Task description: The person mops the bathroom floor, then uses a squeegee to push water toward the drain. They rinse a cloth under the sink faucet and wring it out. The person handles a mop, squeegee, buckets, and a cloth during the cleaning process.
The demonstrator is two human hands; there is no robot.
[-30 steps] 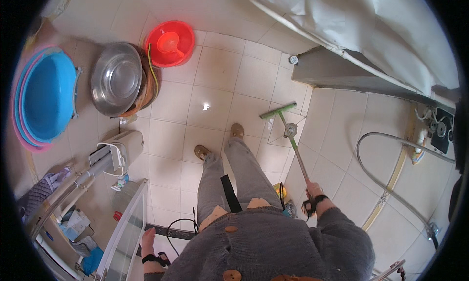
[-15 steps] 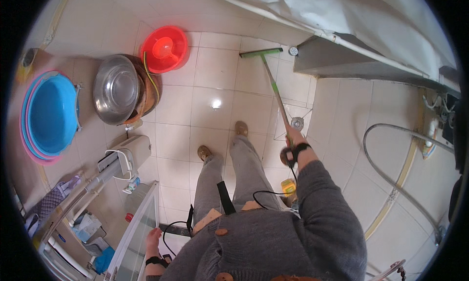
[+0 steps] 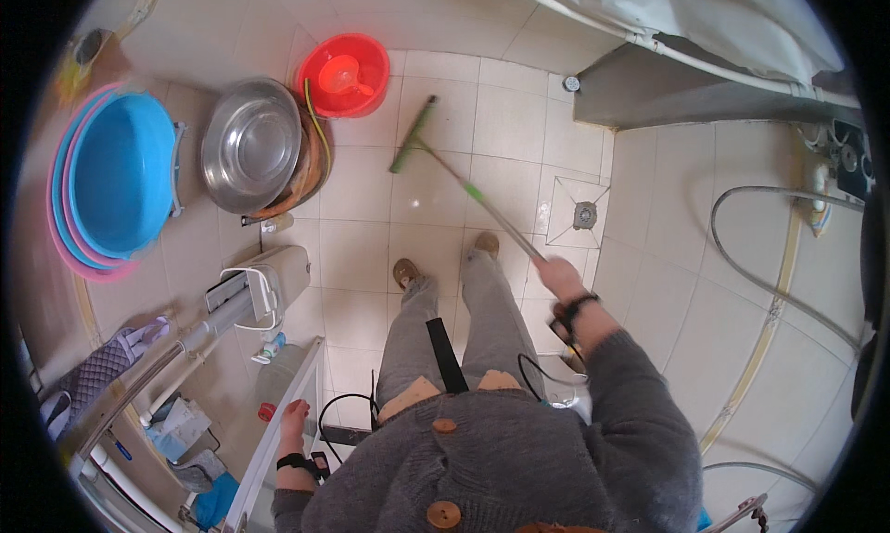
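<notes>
Squeegee (image 3: 475,192), long, thin, green-headed

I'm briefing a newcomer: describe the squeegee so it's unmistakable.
On the pale tiled floor, look beyond the brown shoes. From the right hand, the squeegee slants leftward toward the red basin; unlike that round basin, it is a long-handled T with a green head.

The camera sits on the person's head and looks steeply downward, with a very wide, round view. The gray sweater (image 3: 519,459) is near to it; the left hand (image 3: 294,419), the right hand (image 3: 562,281) and the tiled floor (image 3: 510,116) are farther.
</notes>
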